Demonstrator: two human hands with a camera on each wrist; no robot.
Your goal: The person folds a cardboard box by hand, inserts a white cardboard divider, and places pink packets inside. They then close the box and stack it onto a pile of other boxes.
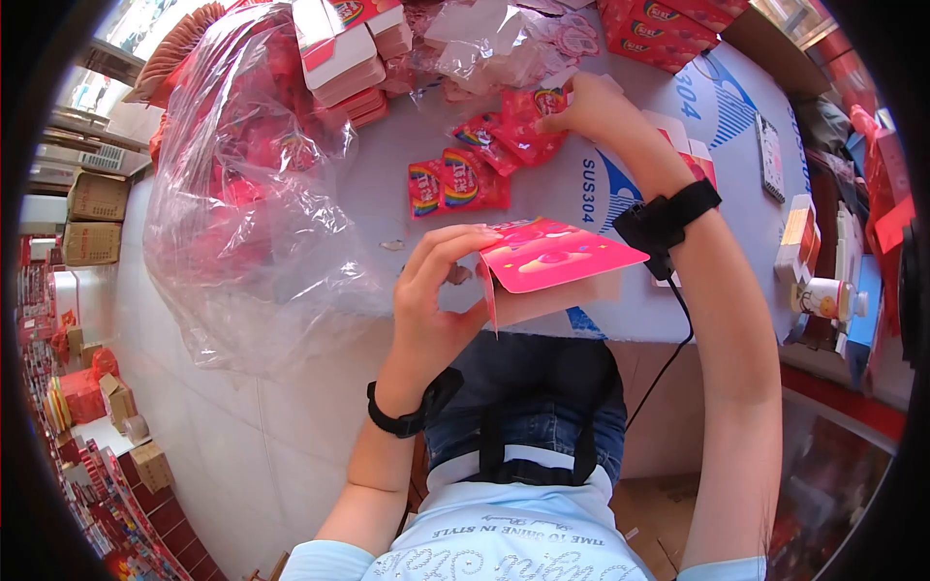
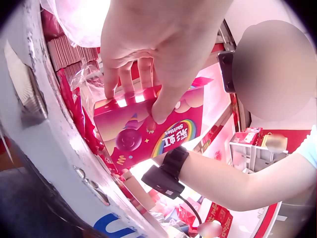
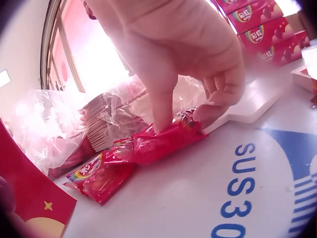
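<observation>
My left hand grips a pink candy carton near the table's front edge. In the left wrist view, the thumb lies on the carton's printed face, which bears a rainbow logo, and the fingers reach over to its far side. Farther back, my right hand pinches a red candy packet low over the table. The right wrist view shows thumb and fingers on that packet. More rainbow-printed packets lie on the tabletop, between the two hands.
A large clear plastic bag with red packets inside fills the table's left side. Stacked flat cartons and crumpled clear wrap stand behind. Filled boxes sit at the back right. A spiral notepad lies to the right.
</observation>
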